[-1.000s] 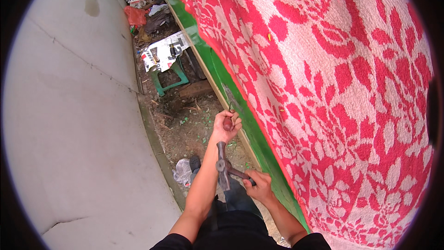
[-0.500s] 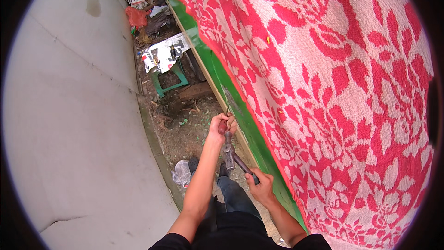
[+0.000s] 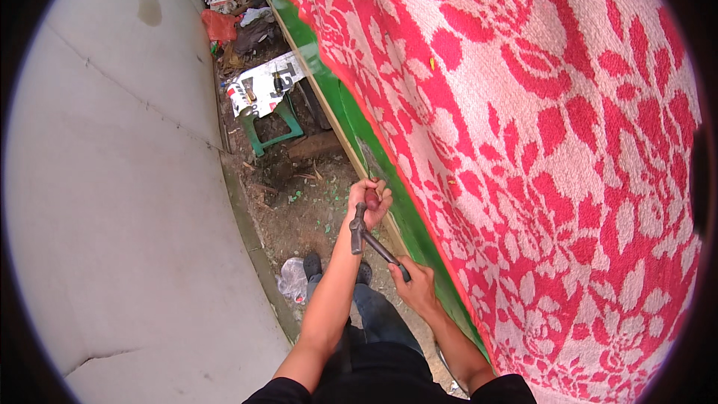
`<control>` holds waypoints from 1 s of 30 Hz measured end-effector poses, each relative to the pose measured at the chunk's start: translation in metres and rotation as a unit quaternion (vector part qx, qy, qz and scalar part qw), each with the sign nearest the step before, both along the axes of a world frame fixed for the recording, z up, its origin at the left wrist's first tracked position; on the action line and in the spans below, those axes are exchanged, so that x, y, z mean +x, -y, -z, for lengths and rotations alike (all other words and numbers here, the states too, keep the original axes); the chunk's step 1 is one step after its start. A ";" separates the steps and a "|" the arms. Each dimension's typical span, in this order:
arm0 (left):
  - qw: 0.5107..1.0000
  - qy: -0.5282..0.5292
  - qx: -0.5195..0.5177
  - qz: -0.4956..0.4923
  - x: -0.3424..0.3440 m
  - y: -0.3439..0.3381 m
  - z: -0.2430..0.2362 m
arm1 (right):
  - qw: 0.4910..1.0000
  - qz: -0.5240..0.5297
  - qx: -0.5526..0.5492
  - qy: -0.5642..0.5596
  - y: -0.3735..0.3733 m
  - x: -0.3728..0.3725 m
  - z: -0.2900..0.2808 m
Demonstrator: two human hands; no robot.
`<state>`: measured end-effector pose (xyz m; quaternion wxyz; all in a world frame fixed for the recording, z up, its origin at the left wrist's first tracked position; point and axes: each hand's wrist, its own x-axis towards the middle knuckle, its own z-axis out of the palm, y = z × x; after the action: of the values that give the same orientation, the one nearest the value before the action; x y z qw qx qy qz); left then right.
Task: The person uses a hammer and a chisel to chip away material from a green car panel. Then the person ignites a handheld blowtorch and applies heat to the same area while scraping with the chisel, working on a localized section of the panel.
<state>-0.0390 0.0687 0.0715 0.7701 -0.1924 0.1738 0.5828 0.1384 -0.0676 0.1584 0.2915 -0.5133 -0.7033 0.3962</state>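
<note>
A red-and-white floral blanket (image 3: 523,142) filled the ground to the right of both hands, spread over a green panel (image 3: 351,116) whose wooden edge (image 3: 340,135) ran diagonally just past the fingers. A pale concrete wall (image 3: 112,194) took up everything left of the hands, with a strip of bare dirt (image 3: 299,202) between wall and panel. Well beyond the grip, farther along that strip, stood a green stool (image 3: 269,123) carrying a printed sheet (image 3: 262,86), and past it lay red and mixed litter (image 3: 221,26).

The left hand (image 3: 370,198) was closed around a chisel (image 3: 372,179) with a reddish handle, pressed at the wooden edge; the blade showed only as a thin grey sliver beyond the knuckles, so its tip could not be made out. Its long axis seemed to follow the edge, pointing away from the person.

The right hand (image 3: 415,284) was clamped on the low end of a hammer (image 3: 366,236), whose dark shaft ran up and left from that grip, the head sitting just below the left hand. The hammer looked stiff and head-heavy, likely best held near the handle's end for swing; the chisel looked rigid and light, and judged safest gripped around the handle, clear of the struck end
</note>
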 end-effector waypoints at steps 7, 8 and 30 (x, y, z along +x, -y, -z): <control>0.999 -0.020 0.014 0.021 -0.002 0.000 0.004 | 0.999 0.034 -0.033 0.016 0.000 0.002 0.001; 0.999 -0.018 0.033 0.022 -0.003 -0.002 0.007 | 0.999 0.030 -0.033 0.020 0.004 0.001 0.001; 0.991 -0.077 0.015 0.108 -0.016 0.019 -0.001 | 0.997 0.028 -0.063 -0.026 0.016 0.005 -0.019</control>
<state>-0.0554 0.0498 0.0721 0.8155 -0.1160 0.2435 0.5121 0.1434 -0.0833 0.1774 0.2876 -0.5399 -0.6544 0.4445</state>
